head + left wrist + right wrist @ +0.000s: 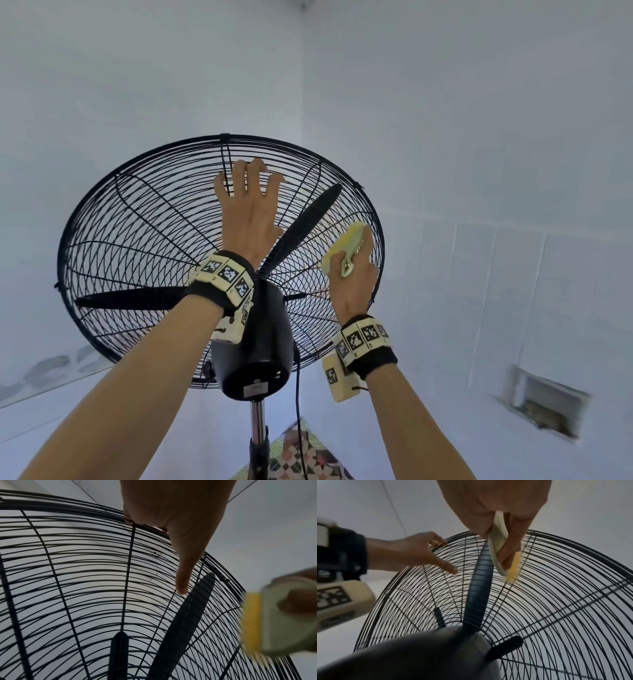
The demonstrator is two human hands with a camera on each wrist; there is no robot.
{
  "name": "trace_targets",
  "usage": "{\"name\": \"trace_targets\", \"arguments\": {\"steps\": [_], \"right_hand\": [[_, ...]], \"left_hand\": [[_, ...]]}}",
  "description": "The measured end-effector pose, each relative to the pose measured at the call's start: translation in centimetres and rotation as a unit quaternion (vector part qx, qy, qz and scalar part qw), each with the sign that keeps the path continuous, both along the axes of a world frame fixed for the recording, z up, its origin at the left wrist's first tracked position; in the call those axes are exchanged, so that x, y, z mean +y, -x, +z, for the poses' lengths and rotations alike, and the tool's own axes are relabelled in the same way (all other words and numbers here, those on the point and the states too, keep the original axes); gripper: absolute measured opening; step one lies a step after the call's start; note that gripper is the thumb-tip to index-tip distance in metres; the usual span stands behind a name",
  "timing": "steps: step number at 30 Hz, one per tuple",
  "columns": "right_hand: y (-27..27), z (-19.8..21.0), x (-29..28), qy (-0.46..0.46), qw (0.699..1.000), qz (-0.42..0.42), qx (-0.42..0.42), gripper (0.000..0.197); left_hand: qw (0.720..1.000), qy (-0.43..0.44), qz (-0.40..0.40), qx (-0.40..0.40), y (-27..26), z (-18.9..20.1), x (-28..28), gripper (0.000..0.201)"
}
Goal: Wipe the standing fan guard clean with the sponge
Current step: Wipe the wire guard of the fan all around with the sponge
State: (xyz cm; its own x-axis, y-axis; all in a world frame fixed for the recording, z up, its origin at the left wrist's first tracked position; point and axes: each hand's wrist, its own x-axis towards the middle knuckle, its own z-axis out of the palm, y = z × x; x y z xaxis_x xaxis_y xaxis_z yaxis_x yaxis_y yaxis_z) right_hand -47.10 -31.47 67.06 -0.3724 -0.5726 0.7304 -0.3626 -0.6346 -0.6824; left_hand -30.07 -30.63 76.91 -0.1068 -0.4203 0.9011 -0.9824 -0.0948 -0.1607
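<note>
Up near the top of the fan guard, the person's left hand hooks its curled fingers through the black wires just under the rim, with the thumb stretched down flat across the mesh. To its right, the right hand is clamped on the sponge, a yellow pad with a pale backing and strap that the fingers curl round. The yellow face is turned to the guard on its right side; it looks pressed against the wires, though blur in the wrist views keeps me from being sure of contact.

Between the two hands, behind the mesh, one dark blade slants up toward the rim; another blade lies low on the left. The guard is seen from behind and tilts away. The black motor housing bulges out at its centre, just beside the left wrist. Both wrists wear black bands carrying cream blocks printed with black-and-white markers.

Below the housing a metal pole drops straight down, and a dark cord hangs next to it. A patterned cloth shows at the bottom edge. Pale walls meet in a corner behind the fan, and low on the right wall sits a small recessed opening.
</note>
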Motion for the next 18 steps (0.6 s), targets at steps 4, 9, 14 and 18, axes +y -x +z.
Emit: {"name": "trace_targets", "arguments": {"steps": [4,9,14,18], "right_hand": [[-1.5,2.7,0.8,0.123,0.987,0.053,0.092,0.055],[-0.6,1.7,0.0,0.09,0.995,-0.002,0.043,0.056],[2.6,1.2,0.4,-0.017,0.997,0.051,-0.047,0.064],[2.3,4.6,0.9,0.061,0.986,0.105,-0.111,0.054]], "left_hand": [[1.0,0.007,-0.008,-0.006,0.3,-0.2,0.1,0.097],[1.0,-0.008,-0.003,-0.007,0.6,-0.1,0.5,0.097],[1.0,-0.013,0.012,-0.023,0.6,0.3,0.6,0.083],[0.998,0.027,-0.013,-0.046,0.2,1.6,0.6,0.074]]}}
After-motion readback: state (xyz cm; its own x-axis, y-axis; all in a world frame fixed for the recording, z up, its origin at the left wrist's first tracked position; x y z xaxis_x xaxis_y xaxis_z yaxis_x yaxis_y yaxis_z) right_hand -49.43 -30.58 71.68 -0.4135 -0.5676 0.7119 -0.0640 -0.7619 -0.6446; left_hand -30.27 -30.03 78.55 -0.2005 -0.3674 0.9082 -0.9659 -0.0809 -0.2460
